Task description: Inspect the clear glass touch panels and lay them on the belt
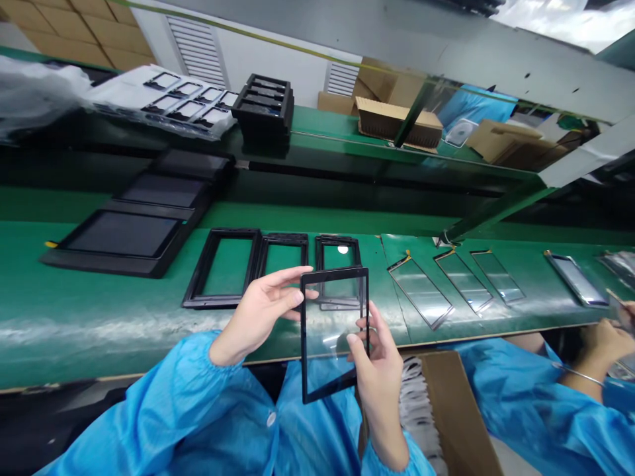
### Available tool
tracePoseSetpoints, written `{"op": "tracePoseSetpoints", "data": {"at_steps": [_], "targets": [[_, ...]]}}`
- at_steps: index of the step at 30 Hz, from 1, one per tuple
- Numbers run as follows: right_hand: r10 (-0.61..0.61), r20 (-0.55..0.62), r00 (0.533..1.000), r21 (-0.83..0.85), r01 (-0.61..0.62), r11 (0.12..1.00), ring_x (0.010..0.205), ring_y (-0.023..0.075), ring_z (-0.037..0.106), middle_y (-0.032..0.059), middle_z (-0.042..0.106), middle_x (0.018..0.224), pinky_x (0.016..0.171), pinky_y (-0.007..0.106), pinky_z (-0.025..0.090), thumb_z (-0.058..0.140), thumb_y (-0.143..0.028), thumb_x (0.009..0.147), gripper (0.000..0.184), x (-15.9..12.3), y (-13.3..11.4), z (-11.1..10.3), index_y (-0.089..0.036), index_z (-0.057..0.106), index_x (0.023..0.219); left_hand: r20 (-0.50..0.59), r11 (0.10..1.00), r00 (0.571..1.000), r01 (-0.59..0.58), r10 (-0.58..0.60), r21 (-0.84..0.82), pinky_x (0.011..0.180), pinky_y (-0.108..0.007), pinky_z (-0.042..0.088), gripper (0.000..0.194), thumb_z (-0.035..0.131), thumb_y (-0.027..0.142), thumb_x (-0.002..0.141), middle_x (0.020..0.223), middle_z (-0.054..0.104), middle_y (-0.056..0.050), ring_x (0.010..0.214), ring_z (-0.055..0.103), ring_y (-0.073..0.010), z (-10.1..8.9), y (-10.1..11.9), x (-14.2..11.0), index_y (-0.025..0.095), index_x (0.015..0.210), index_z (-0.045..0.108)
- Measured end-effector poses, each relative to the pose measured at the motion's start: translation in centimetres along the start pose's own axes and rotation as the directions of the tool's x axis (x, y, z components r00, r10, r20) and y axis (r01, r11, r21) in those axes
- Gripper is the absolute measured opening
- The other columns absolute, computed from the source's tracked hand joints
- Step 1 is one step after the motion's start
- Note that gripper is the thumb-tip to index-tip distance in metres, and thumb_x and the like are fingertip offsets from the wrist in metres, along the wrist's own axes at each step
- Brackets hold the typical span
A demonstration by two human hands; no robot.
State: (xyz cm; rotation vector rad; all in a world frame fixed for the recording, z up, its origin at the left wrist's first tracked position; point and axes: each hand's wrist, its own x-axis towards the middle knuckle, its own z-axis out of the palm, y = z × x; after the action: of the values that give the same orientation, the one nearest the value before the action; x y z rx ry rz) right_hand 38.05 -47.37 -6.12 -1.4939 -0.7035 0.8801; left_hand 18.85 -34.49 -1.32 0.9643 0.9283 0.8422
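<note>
A clear glass panel with a black border is held upright over my lap, in front of the green workbench. My left hand grips its upper left edge with fingers along the top. My right hand holds its right edge, thumb pressed on the glass. Just beyond the panel, three empty black frames lie side by side on the bench.
Black trays with dark screens lie at left. Several glass strips lie at right. A cardboard box stands by my right knee. A co-worker's hand and blue sleeve are at far right. Stacked black trays and cartons sit on the far shelf.
</note>
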Motion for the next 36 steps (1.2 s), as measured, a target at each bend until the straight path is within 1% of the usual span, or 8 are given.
{"op": "tracePoseSetpoints", "data": {"at_steps": [5, 8, 12, 16, 26, 31, 33, 36], "targets": [[-0.245, -0.046, 0.969, -0.281, 0.223, 0.933, 0.116, 0.0277, 0.065, 0.0136, 0.062, 0.134, 0.091, 0.041, 0.062, 0.077, -0.037, 0.092, 0.055, 0.4, -0.6, -0.5, -0.026, 0.067, 0.145, -0.045, 0.996, 0.998, -0.028, 0.032, 0.084, 0.063, -0.027, 0.068, 0.06, 0.09, 0.046, 0.081, 0.116, 0.082, -0.015, 0.103, 0.082, -0.035, 0.3, 0.3, -0.4, 0.02, 0.133, 0.077], [-0.352, -0.057, 0.934, -0.302, 0.32, 0.898, 0.146, 0.034, 0.051, 0.0133, 0.053, 0.158, 0.119, 0.055, 0.046, 0.074, -0.037, 0.094, 0.052, 1.7, -2.4, -0.8, -0.027, 0.067, 0.144, -0.028, 0.985, 0.998, -0.042, 0.047, 0.17, 0.065, -0.029, 0.069, 0.058, 0.092, 0.049, 0.076, 0.097, 0.085, -0.014, 0.093, 0.083, -0.0342, 0.4, 1.0, -1.0, 0.016, 0.123, 0.082], [-0.13, 0.088, 0.988, 0.019, 0.128, 0.992, 0.099, 0.0271, 0.08, 0.0099, 0.084, 0.103, 0.097, 0.045, 0.062, 0.067, -0.041, 0.099, 0.047, 3.6, -4.8, -1.2, -0.022, 0.068, 0.142, 0.025, 0.969, 0.998, -0.057, 0.053, 0.24, 0.065, -0.028, 0.068, 0.051, 0.092, 0.048, 0.075, 0.087, 0.085, -0.013, 0.084, 0.084, -0.0311, 0.3, 1.7, -1.9, 0.018, 0.116, 0.085], [-0.083, 0.076, 0.994, 0.061, 0.078, 0.995, 0.067, 0.0236, 0.08, 0.003, 0.079, 0.066, 0.076, 0.037, 0.065, 0.077, -0.044, 0.09, 0.031, 4.0, -5.7, -1.0, -0.019, 0.081, 0.108, 0.022, 0.966, 0.998, -0.068, 0.065, 0.248, 0.064, -0.029, 0.068, 0.05, 0.093, 0.046, 0.075, 0.09, 0.085, -0.013, 0.082, 0.084, -0.0304, 0.0, 1.6, -2.2, 0.021, 0.118, 0.085], [-0.064, 0.021, 0.998, 0.074, 0.062, 0.995, 0.064, 0.0238, 0.081, 0.0059, 0.083, 0.073, 0.067, 0.034, 0.067, 0.079, -0.046, 0.089, 0.03, 3.1, -5.9, -0.5, -0.019, 0.081, 0.101, 0.028, 0.941, 0.994, -0.109, 0.106, 0.32, 0.061, -0.034, 0.069, 0.042, 0.088, 0.053, 0.077, 0.088, 0.085, -0.011, 0.072, 0.083, -0.0313, -0.4, 1.2, -2.0, 0.026, 0.109, 0.087], [-0.012, 0.232, 0.973, 0.093, -0.01, 0.996, 0.065, 0.0235, 0.081, 0.0063, 0.084, 0.078, 0.069, 0.033, 0.067, 0.086, -0.047, 0.083, 0.033, 3.1, -6.0, 0.8, -0.019, 0.082, 0.1, 0.323, 0.668, 0.92, -0.385, 0.222, 0.637, 0.105, -0.036, 0.061, 0.047, 0.083, 0.04, 0.085, 0.145, 0.071, -0.002, 0.13, 0.07, -0.0338, 0.8, 1.9, -1.9, 0.039, 0.133, 0.078], [0.042, 0.35, 0.936, 0.097, -0.081, 0.992, 0.068, 0.0248, 0.082, 0.0062, 0.084, 0.079, 0.07, 0.034, 0.067, 0.089, -0.051, 0.079, 0.038, 3.3, -6.2, 0.8, -0.019, 0.082, 0.098, 0.444, 0.611, 0.889, -0.412, 0.108, 0.676, 0.099, -0.036, 0.062, 0.055, 0.08, 0.037, 0.088, 0.129, 0.08, -0.002, 0.113, 0.078, -0.0312, 1.1, 2.2, -1.8, 0.041, 0.143, 0.071], [0.107, 0.425, 0.899, 0.034, -0.134, 0.99, 0.08, 0.0277, 0.084, 0.0098, 0.085, 0.085, 0.078, 0.038, 0.067, 0.081, -0.063, 0.085, 0.045, 3.9, -6.1, -0.9, -0.019, 0.085, 0.095, 0.412, 0.731, 0.91, -0.251, -0.045, 0.634, 0.072, -0.03, 0.065, 0.047, 0.068, 0.036, 0.097, 0.102, 0.085, -0.002, 0.077, 0.08, -0.0235, 0.8, 2.1, -1.8, 0.036, 0.144, 0.067]]}}
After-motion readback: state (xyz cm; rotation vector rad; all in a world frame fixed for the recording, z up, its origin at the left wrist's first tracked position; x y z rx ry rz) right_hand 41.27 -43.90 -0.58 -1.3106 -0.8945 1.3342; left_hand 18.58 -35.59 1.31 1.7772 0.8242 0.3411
